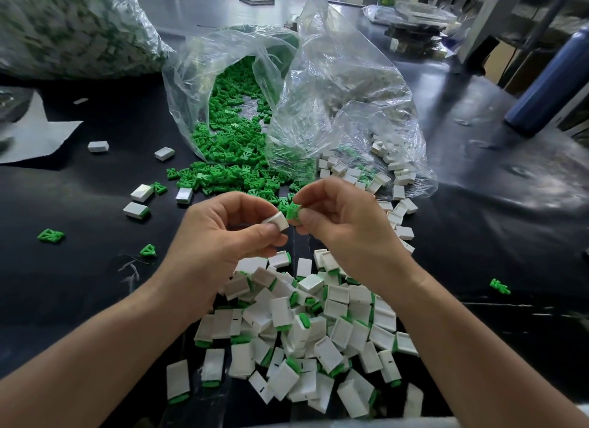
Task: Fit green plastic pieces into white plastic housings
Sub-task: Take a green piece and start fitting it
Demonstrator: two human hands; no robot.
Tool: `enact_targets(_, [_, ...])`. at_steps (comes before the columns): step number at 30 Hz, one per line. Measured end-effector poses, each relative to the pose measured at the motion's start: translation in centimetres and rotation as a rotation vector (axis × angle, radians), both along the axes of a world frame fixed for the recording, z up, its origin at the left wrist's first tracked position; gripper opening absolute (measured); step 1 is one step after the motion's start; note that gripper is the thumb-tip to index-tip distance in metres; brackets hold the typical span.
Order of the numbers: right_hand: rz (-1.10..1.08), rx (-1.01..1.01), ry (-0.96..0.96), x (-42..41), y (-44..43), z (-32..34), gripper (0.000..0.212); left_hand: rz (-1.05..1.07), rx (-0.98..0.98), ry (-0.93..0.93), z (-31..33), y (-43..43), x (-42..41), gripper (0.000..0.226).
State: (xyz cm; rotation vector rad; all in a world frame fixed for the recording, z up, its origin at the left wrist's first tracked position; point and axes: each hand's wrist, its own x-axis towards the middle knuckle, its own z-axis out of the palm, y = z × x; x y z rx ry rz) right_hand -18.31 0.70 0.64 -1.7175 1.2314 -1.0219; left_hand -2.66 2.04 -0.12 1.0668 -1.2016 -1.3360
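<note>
Hands meet above the black tabletop: a white housing is pinched in the left hand, and a green piece is pinched just beside it in the right hand.
Both parts are judged light, rigid and rather slippery, so the housing is best gripped on its flat sides with its open end left clear, and the green piece by its broad end. More green pieces are spilled from a clear bag at the far centre; fitted units are piled near.
</note>
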Motion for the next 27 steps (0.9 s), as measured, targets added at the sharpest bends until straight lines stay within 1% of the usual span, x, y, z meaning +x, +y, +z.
enact_targets(8, [0.027, -0.023, 0.015, -0.02, 0.16, 0.19, 0.027, 0.009, 0.005, -0.007, 0.15, 0.04, 0.05, 0.021])
enact_targets(12, [0.046, -0.046, 0.102, 0.03, 0.30, 0.20, 0.029, 0.012, 0.008, -0.022, 0.08, 0.03, 0.04, 0.023])
enact_targets(15, [0.072, -0.089, 0.194, 0.10, 0.58, 0.23, 0.024, 0.012, -0.016, -0.074, 0.07, 0.05, 0.07, 0.025])
enact_targets(16, [0.074, -0.090, 0.198, 0.08, 0.61, 0.26, 0.022, 0.011, -0.022, -0.078, 0.10, 0.07, 0.10, 0.025])
enact_targets(20, [0.050, 0.009, 0.134, -0.06, 0.50, 0.42, 0.014, -0.001, -0.043, -0.051, 0.25, 0.08, 0.13, 0.026])
enact_targets(23, [0.047, 0.022, 0.175, 0.05, 0.56, 0.33, 0.021, -0.004, -0.042, -0.045, 0.27, 0.07, 0.12, 0.025])
enact_targets(27, [0.034, 0.026, 0.216, 0.25, 0.70, 0.32, 0.025, -0.021, -0.024, -0.041, 0.33, 0.16, 0.22, 0.026])
